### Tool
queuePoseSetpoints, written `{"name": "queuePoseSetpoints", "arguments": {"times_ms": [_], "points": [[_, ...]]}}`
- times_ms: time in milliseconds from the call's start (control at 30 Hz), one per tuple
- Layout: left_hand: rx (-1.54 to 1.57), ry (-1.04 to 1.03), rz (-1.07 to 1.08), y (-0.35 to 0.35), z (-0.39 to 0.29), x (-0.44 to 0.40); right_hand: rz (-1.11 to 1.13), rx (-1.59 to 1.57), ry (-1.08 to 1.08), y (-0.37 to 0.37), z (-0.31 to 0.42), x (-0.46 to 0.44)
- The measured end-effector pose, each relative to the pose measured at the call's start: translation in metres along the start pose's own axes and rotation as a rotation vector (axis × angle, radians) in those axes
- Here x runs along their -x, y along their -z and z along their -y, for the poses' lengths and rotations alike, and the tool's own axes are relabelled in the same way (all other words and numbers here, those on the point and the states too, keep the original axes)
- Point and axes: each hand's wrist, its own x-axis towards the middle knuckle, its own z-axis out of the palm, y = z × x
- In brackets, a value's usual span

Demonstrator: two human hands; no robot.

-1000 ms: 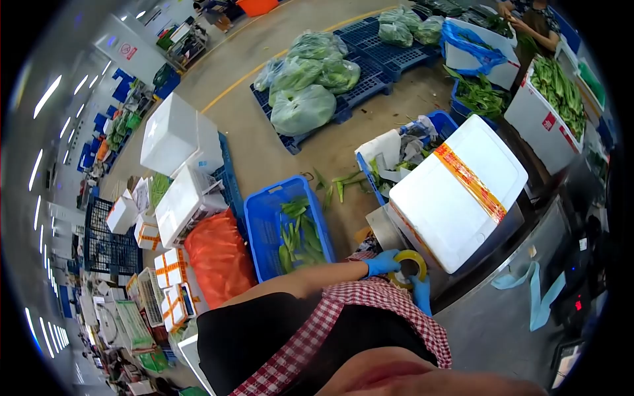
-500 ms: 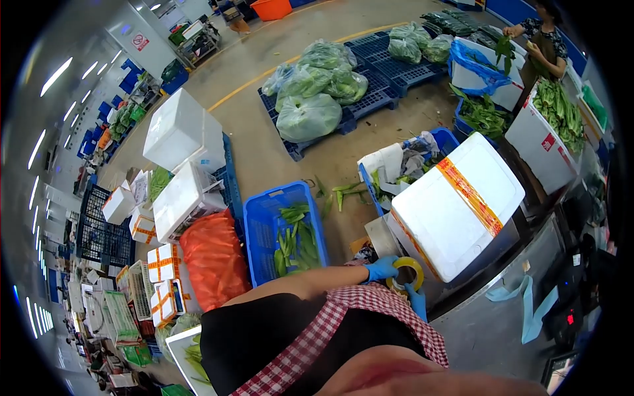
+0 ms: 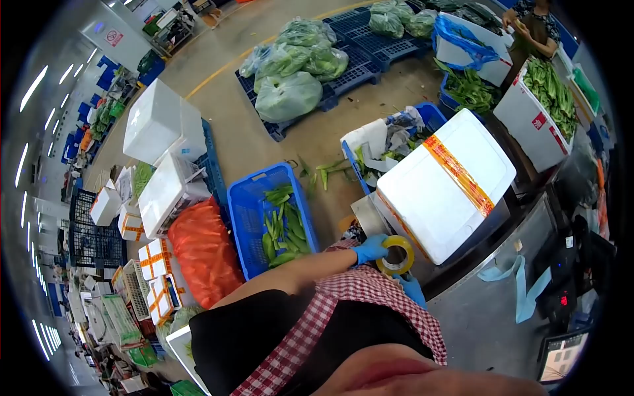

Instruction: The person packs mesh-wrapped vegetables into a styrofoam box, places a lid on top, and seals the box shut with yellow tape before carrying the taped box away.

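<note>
A roll of yellow tape (image 3: 407, 263) is held close to my apron, by the near edge of a white foam box (image 3: 456, 171). My left hand (image 3: 371, 249), in a blue glove, grips the roll's left side. Also gloved in blue, my right hand (image 3: 412, 289) is at the roll's lower right edge; its fingers are partly hidden. The foam box is closed, with a band of orange printed tape (image 3: 457, 174) across its lid.
Left of me are a blue crate (image 3: 235, 218) with green vegetables, an orange sack (image 3: 203, 254) and stacked foam boxes (image 3: 165, 125). To the right, a metal table (image 3: 475, 330) bears a light blue strip. A co-worker (image 3: 536, 30) stands at the upper right.
The view has shifted, so the surroundings appear displaced leftward and slightly upward. The tape roll stays at my hands. The co-worker's hands have moved closer together, and the leaves held there earlier no longer show.
</note>
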Motion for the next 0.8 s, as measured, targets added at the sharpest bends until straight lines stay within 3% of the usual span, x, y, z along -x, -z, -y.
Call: {"name": "queuePoseSetpoints", "arguments": {"times_ms": [100, 167, 233, 300, 367, 433, 500, 533, 567, 633, 700, 800], "points": [[-0.028, -0.021, -0.027, 0.002, -0.004, 0.003, 0.061, 0.173, 0.099, 0.023, -0.019, -0.03], [0.175, -0.011, -0.044, 0.001, 0.018, -0.003, 0.078, 0.292, 0.118, 0.038, -0.018, -0.041], [0.15, 0.153, -0.1, 0.019, 0.003, 0.004, 0.066, 0.358, 0.039, 0.033, 0.038, -0.008], [0.263, 0.165, -0.198, 0.023, 0.011, 0.007, 0.151, 0.557, 0.083, 0.035, 0.071, -0.004], [0.395, 0.169, -0.199, 0.04, 0.002, 0.012, 0.377, 0.617, 0.236, 0.036, 0.099, -0.01], [0.752, 0.201, -0.217, 0.044, 0.021, 0.012, 0.42, 0.521, 0.009, 0.01, 0.157, 0.006], [0.695, 0.265, -0.233, 0.046, 0.048, 0.006, 0.55, 0.746, 0.449, 0.002, 0.173, -0.031], [0.74, 0.304, -0.25, 0.043, 0.053, 0.005, 0.508, 0.606, 0.261, -0.02, 0.202, -0.028], [0.778, 0.332, -0.282, 0.045, 0.054, 0.004, 0.414, 0.657, 0.398, -0.036, 0.215, -0.046], [0.889, 0.378, -0.379, 0.058, 0.026, 0.011, 0.307, 0.886, 0.768, -0.074, 0.246, -0.078], [1.008, 0.432, -0.44, 0.076, 0.006, 0.012, 0.276, 1.115, 0.999, -0.099, 0.26, -0.118], [1.301, 0.497, -0.494, 0.087, -0.002, 0.01, 0.524, 1.883, 0.627, -0.152, 0.299, -0.132]]}}
